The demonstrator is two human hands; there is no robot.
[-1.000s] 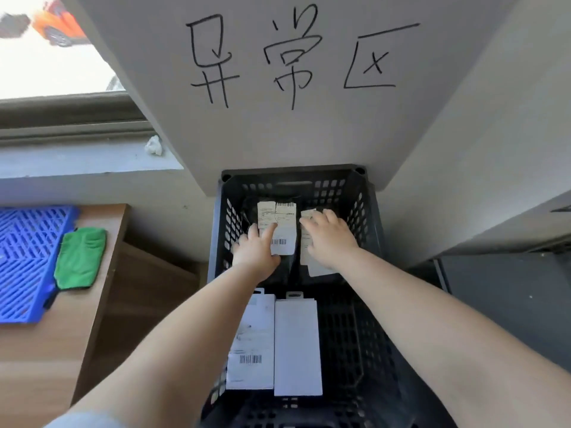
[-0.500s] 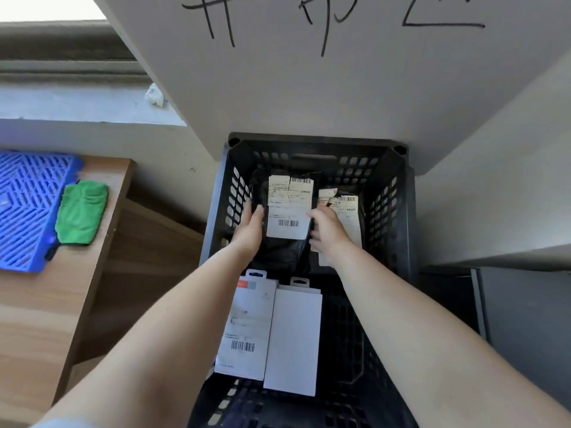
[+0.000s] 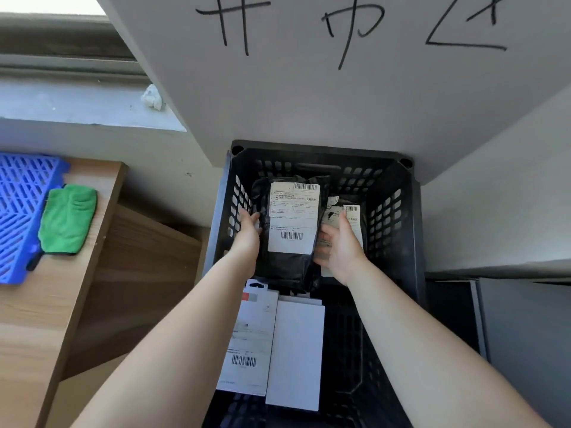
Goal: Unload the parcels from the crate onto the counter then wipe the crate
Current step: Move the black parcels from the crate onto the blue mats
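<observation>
A black slotted crate (image 3: 414, 230) stands on the floor below a white board. Inside at the far end, a black parcel bag with a white shipping label (image 3: 293, 222) is tilted up. My left hand (image 3: 248, 233) grips its left edge and my right hand (image 3: 338, 245) grips its right edge. A second black labelled parcel (image 3: 352, 211) lies just behind my right hand. Nearer to me, two flat white boxes (image 3: 247, 338) (image 3: 295, 353) lie side by side on the crate bottom.
A wooden counter (image 3: 40, 322) runs along the left, carrying a blue slotted lid (image 3: 18, 211) and a green cloth (image 3: 66, 219). A window sill with a crumpled white scrap (image 3: 152, 97) is behind it. A grey cabinet (image 3: 525, 335) stands at the right.
Both hands shifted from lying on top of the parcels to the two sides of the left black parcel, which has risen and tilted up. The view has moved closer and lower.
</observation>
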